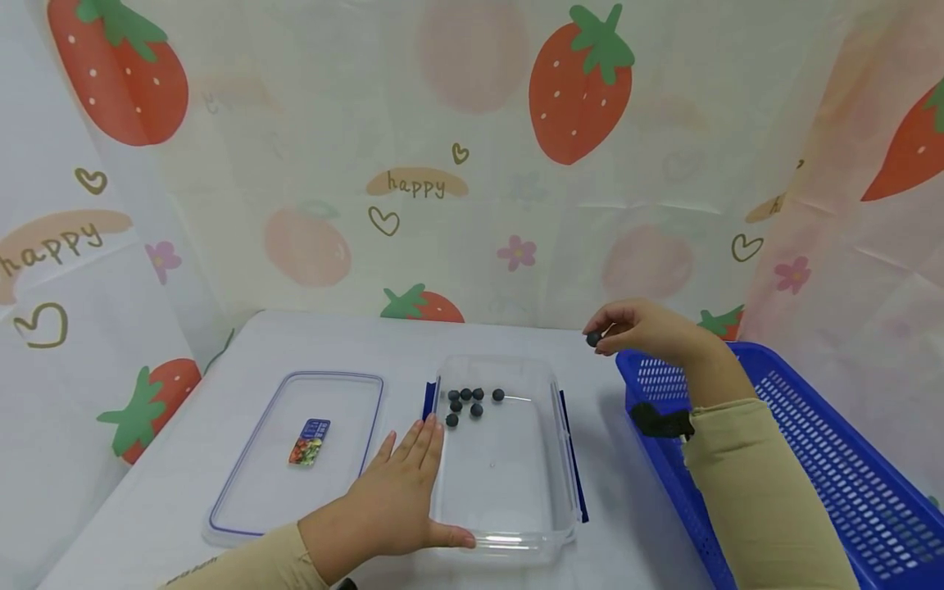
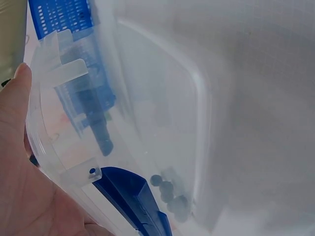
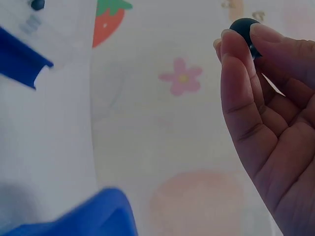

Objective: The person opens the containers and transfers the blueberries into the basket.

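Note:
My right hand [image 1: 652, 329] pinches one blueberry [image 1: 593, 338] between thumb and fingertips, raised near the far left corner of the blue basket. The right wrist view shows that blueberry [image 3: 243, 30] held at the fingertips. With fingers extended, my left hand [image 1: 394, 500] rests along the left side of a clear plastic container [image 1: 509, 483], its thumb at the near rim. Several more blueberries [image 1: 477, 410] lie inside the container, grouped toward its far left part. Blue side latches [image 1: 571, 459] hang along the container's sides, and one latch [image 2: 130, 194] shows large in the left wrist view.
Left of the container lies its clear lid [image 1: 251, 483] with a blue seal and a printed label [image 1: 310, 442]. A blue perforated basket [image 1: 760, 360] stands at the right, partly behind my right forearm. A strawberry-print curtain [image 1: 472, 246] closes off the back and sides.

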Demonstrator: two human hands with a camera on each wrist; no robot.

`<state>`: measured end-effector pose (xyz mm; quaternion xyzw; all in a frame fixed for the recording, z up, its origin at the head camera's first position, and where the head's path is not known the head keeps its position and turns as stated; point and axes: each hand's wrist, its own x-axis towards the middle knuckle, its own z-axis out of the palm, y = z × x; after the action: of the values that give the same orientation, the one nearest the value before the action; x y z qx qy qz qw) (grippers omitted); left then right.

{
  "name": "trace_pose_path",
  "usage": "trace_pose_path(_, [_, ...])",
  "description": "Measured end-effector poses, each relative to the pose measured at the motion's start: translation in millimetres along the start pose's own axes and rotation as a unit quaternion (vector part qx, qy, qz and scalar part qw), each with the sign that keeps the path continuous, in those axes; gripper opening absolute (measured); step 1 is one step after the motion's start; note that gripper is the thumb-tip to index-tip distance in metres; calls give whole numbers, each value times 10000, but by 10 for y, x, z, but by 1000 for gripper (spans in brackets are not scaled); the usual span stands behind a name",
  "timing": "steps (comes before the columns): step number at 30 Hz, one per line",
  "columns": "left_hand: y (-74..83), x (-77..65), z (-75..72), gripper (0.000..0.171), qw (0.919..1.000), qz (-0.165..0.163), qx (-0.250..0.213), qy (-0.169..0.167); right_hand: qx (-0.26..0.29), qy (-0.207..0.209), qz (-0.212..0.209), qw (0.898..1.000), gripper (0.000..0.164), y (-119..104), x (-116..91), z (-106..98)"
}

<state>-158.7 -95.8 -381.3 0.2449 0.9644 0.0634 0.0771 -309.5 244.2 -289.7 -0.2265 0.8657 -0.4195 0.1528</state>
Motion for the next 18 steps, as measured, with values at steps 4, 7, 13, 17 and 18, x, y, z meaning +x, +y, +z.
trace_pose_path(4, [-3, 3, 1, 124, 10000, 2, -1, 1, 179, 166, 74, 9997, 27, 155, -100, -108])
trace_pose_path(7, [-6, 1, 3, 123, 10000, 7, 16, 7, 289, 237, 187, 9991, 30, 266, -166, -175])
trace_pose_path(13, [-8, -1, 4, 126, 10000, -10, -3, 19, 597, 350, 253, 9973, 30, 485, -293, -298])
trace_pose_path(17, [-6, 3, 4, 128, 10000, -21, 18, 16, 938, 372, 208, 9947, 31, 614, -363, -361])
trace_pose_path(18, [-5, 4, 4, 128, 10000, -26, 21, 11, 989, 371, 204, 9942, 32, 639, -380, -374])
